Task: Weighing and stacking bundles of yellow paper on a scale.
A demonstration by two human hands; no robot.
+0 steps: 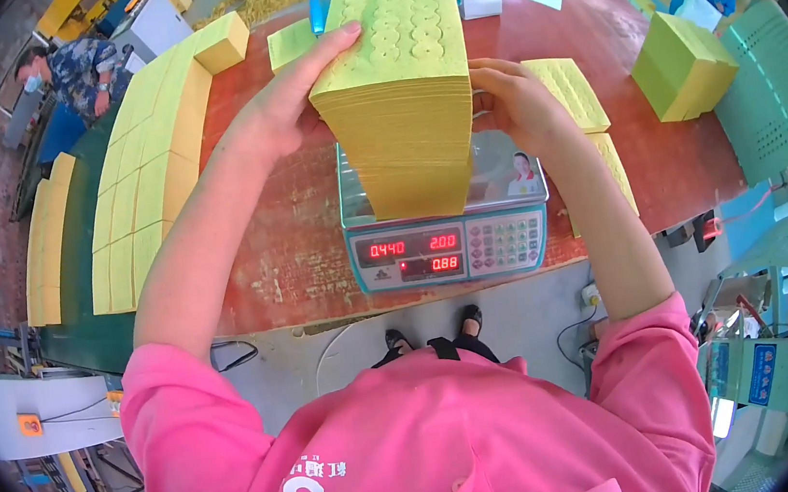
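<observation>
A tall stack of yellow paper sheets [401, 138], its top pierced with rows of round patterns, stands between my hands. My left hand [294, 97] grips its left side, with the thumb lying over the top edge and the other fingers mostly hidden. Against the right side, my right hand [518, 101] presses with bent fingers, partly behind the stack. Below is a digital weighing scale [505, 199] with a metal pan, a lit red display and a keypad. The stack's lower end is over the pan; whether its full weight rests there I cannot tell.
Long rows of yellow paper blocks [147, 167] line the left of the red table [266, 231]. More yellow stacks [566, 95] lie right of the scale, with a larger block [683, 67] farther right. A blue tray [320, 9] sits behind. Two other people are in the background.
</observation>
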